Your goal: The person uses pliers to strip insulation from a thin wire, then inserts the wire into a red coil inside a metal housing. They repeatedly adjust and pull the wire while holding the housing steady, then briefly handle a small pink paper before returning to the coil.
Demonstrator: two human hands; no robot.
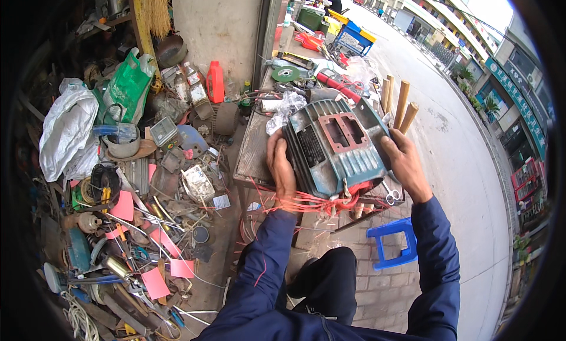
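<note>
A green finned electric motor housing [361,163] rests at the near end of a wooden workbench [247,158]. A rusty red rectangular frame with two openings sits on its upper side. From its near end spills a bundle of thin red wires [312,202]. My left hand [282,171] presses along the housing's left side, the fingers partly hidden behind it. My right hand [405,164] grips the right edge, thumb on top and the other fingers partly out of sight. Close by that hand lies a pair of scissors [391,195].
Left of the bench, the floor is heaped with tools, metal scraps and pink paper pieces [155,282]. Wooden handles [403,108] stand upright at the bench's far right. A blue plastic stool [377,246] is below on the brick paving. Street runs along the right.
</note>
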